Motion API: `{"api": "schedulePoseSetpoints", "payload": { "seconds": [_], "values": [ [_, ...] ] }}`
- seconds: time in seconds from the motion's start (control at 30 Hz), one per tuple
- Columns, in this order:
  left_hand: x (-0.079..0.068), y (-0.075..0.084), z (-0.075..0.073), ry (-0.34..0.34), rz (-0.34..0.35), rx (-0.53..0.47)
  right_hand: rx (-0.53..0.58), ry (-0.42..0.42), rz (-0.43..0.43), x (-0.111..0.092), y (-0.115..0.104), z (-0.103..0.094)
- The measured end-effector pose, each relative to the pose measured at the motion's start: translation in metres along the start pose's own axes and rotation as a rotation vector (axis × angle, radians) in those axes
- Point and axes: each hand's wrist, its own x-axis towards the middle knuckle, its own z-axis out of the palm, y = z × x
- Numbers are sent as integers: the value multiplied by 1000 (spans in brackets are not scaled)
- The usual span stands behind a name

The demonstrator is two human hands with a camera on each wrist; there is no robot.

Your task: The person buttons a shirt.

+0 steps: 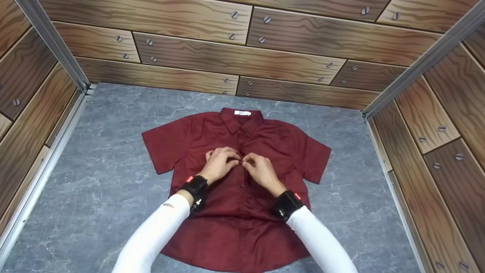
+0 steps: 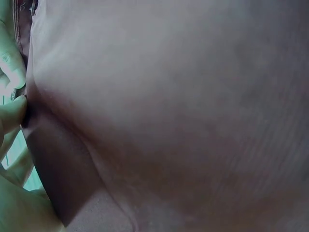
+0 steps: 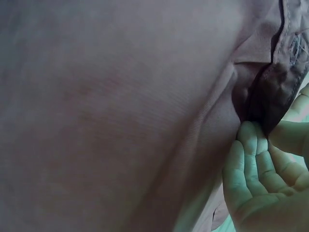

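Observation:
A dark red short-sleeved shirt (image 1: 206, 237) lies spread front side up, its collar (image 1: 229, 123) pointing away from me. At the middle of its front placket, my left hand (image 1: 219, 163) pinches the fabric edge between thumb and fingers. Close beside it, my right hand (image 1: 262, 170) pinches the same placket, fingertips nearly meeting the left ones. A small button (image 1: 241, 186) shows on the placket below the hands. In the right wrist view, the fingers (image 3: 248, 159) press against the lifted placket edge; stitching (image 3: 295, 48) shows nearby. The left wrist view is mostly blurred cloth.
The shirt lies on a grey marbled surface (image 1: 113, 170). Wood-patterned panels (image 1: 189, 49) stand at the back and both sides, joined by metal rails (image 1: 57, 49). A white label (image 1: 242, 113) sits inside the collar. Black bands (image 1: 196, 189) wrap both wrists over white sleeves.

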Motion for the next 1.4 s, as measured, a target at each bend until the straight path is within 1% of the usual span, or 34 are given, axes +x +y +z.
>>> {"api": "schedulePoseSetpoints", "payload": {
  "seconds": [0.2,0.37,0.53,0.63,0.8,0.9,1.1,1.27,1.4],
  "values": [
    [2,1,0,-4,-43,-33,-4,-1,6,0,-1,1],
    [4,3,1,-15,-76,-33,-17,5,9,1,-1,1],
    [4,3,0,-22,-80,-15,18,15,19,-1,2,-1],
    [5,3,0,-30,-85,-2,35,11,49,-2,5,-3],
    [5,3,1,-37,-85,5,-2,-6,104,-2,7,-5],
    [5,4,2,-32,-79,3,-12,-29,119,-2,9,-6],
    [5,6,1,-60,-103,-3,35,-76,139,-1,11,-9],
    [6,7,-2,-91,-154,-47,78,-82,148,-1,13,-10],
    [8,8,-4,-111,-183,-45,94,-73,144,-1,12,-11]
  ]
}}
